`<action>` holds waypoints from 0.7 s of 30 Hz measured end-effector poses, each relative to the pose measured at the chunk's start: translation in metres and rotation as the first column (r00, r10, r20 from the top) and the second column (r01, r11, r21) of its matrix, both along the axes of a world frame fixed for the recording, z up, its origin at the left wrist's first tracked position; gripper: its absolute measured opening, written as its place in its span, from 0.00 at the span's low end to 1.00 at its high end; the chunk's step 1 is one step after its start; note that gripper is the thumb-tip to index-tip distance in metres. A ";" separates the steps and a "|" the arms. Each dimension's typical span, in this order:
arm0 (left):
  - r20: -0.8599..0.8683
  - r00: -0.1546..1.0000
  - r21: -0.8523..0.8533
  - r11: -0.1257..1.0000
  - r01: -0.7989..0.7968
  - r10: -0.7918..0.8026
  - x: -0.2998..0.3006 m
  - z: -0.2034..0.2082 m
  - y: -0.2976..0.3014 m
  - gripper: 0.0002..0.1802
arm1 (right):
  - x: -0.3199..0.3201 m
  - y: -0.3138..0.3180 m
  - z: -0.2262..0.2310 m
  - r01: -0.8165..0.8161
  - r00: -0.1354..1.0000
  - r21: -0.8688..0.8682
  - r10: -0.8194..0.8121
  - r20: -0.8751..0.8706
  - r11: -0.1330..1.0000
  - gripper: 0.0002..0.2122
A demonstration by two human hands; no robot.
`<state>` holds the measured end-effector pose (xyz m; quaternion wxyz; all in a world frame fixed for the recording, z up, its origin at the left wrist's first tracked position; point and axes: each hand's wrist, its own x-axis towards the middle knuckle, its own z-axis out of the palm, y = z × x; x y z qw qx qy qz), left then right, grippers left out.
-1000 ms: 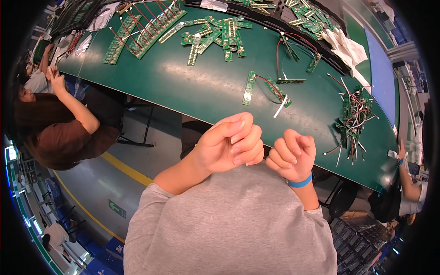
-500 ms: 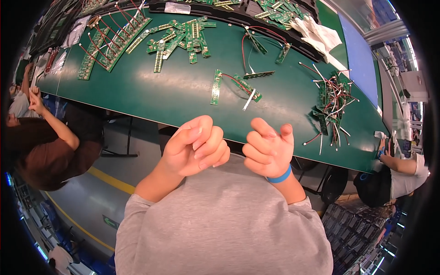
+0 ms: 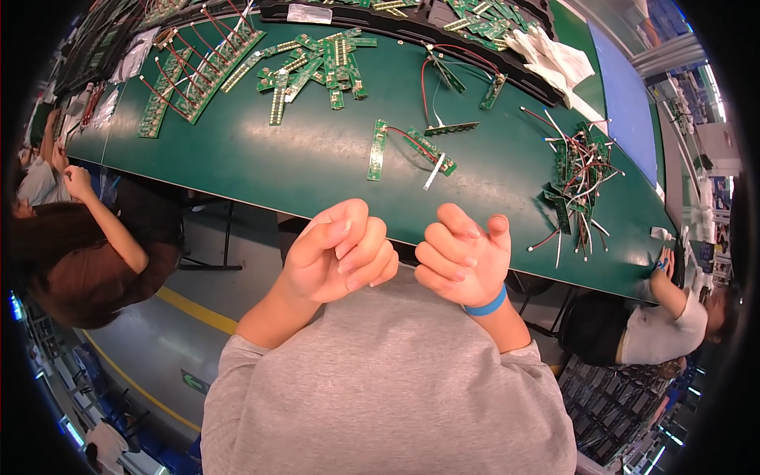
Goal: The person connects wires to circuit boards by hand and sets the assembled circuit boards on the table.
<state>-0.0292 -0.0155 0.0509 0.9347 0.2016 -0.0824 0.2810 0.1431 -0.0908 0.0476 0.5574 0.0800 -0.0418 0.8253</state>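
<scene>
matt green table, grey cloth shirt — soft

2 hands, 1 wristband, 1 table.

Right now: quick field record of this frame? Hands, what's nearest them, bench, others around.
left hand: curled loosely, nothing visible in it, held at chest before the bench edge
right hand: curled, nothing visible in it, blue wristband
nearest parts: green circuit strip and wired strip
bench: green mat
other parts: tangled wired boards at right
people: seated co-worker left, another right
</scene>
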 end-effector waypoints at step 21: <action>-0.066 0.997 0.092 0.995 -0.033 0.039 -0.001 -0.001 -0.003 0.15 | 0.002 -0.003 0.003 0.021 0.985 0.065 -0.032 0.171 0.998 0.13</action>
